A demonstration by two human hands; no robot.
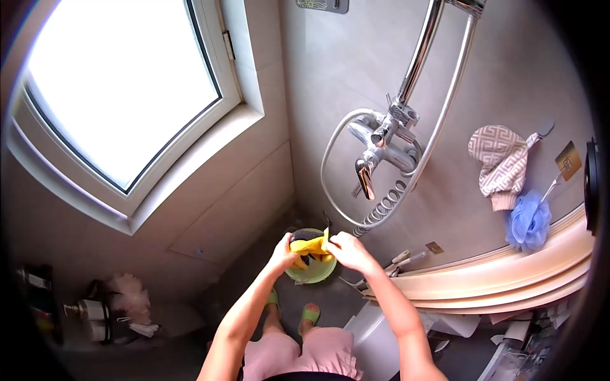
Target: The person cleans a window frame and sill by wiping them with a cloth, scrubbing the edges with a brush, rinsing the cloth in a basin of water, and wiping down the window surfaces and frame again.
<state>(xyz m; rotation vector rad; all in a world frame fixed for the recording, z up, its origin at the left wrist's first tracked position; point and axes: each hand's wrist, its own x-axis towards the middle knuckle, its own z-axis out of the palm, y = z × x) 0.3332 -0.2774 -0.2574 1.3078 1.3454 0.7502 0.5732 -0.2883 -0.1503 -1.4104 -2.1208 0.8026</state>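
Both of my hands are over a pale green basin [323, 273] low in the shower corner. My left hand [284, 254] is closed on the left end of a yellow cloth [308, 246]. The right end of that cloth is pinched in my right hand [348, 249]. Something black [306, 234] shows behind and under the yellow cloth; its kind is not clear. The fingertips of both hands are partly hidden.
A chrome shower mixer [387, 136] with a looped hose is on the wall ahead. A patterned bath mitt [499, 162] and a blue mesh bath puff [528, 221] hang at right. A bright window [121, 82] is at left. Green slippers [310, 314] stand below the basin.
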